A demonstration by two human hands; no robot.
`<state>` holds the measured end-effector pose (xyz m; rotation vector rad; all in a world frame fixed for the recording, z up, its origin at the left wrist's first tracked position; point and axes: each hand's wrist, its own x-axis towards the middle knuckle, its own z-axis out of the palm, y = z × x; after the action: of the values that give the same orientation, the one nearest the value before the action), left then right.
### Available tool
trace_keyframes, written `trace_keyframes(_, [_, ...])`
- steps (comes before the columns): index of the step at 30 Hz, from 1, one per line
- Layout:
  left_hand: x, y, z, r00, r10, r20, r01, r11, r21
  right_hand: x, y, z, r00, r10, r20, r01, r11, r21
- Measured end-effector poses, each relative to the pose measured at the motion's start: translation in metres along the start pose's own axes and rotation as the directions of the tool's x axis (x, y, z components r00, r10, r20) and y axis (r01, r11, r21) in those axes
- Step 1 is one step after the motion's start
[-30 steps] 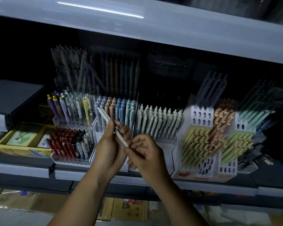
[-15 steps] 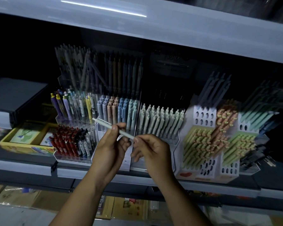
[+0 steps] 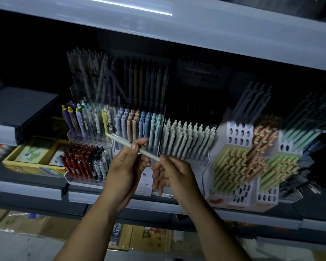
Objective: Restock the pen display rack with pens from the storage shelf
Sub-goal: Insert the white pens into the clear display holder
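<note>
A pale white-green pen [image 3: 120, 140] lies almost level in front of the display rack. My left hand [image 3: 127, 166] pinches its middle between thumb and forefinger. My right hand [image 3: 174, 172] pinches its right end. Behind the hands stands the tiered clear pen display rack [image 3: 94, 182], with pastel pens [image 3: 137, 125] in the middle tier and pale green pens [image 3: 188, 140] to the right. Red and black pens [image 3: 79, 161] fill the lower left tier.
A white holed stand [image 3: 237, 132] with yellow-green and orange pens is at the right. A yellow box [image 3: 26, 167] sits at the left on the shelf edge [image 3: 26, 191]. An upper shelf [image 3: 177, 29] overhangs. Cartons lie below.
The pen has tilted from steeply slanted to nearly level and risen a little. My right hand has moved up and right along it to its end.
</note>
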<state>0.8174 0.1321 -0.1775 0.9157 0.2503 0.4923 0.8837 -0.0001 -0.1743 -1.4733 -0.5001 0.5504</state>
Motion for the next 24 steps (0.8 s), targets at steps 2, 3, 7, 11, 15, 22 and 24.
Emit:
trace_keyframes(2, [-0.002,0.002,0.002,1.0,0.0,-0.003,0.0,1.0,0.022,0.0,0.0,-0.002,1.0,-0.015,0.013,0.016,1.0,-0.027])
trace_keyframes(3, [-0.002,0.002,0.002,1.0,-0.001,-0.004,0.001,0.999,0.034,0.0,0.0,-0.003,0.999,-0.031,0.023,0.032,0.998,-0.046])
trace_keyframes(7, [-0.004,-0.001,0.003,1.0,-0.012,-0.013,0.012,0.999,0.036,-0.001,0.001,-0.002,1.0,-0.006,0.01,0.006,0.997,-0.071])
trace_keyframes(11, [-0.001,-0.002,0.007,0.995,-0.024,-0.094,0.021,0.999,-0.032,-0.004,-0.003,-0.002,0.999,0.054,-0.002,-0.054,0.999,-0.003])
trace_keyframes(15, [0.001,-0.005,0.011,0.994,0.005,-0.113,-0.008,1.0,-0.024,-0.006,-0.003,-0.003,0.995,0.103,0.006,-0.103,0.992,0.069])
trace_keyframes(22, [-0.003,-0.007,0.017,0.998,-0.028,-0.054,0.025,0.998,-0.063,-0.009,-0.006,-0.009,0.988,0.155,0.0,-0.153,0.974,0.169])
trace_keyframes(24, [-0.005,-0.009,0.02,0.995,-0.012,-0.094,0.008,0.999,-0.045,-0.009,-0.003,-0.009,0.99,0.136,-0.024,-0.131,0.979,0.157])
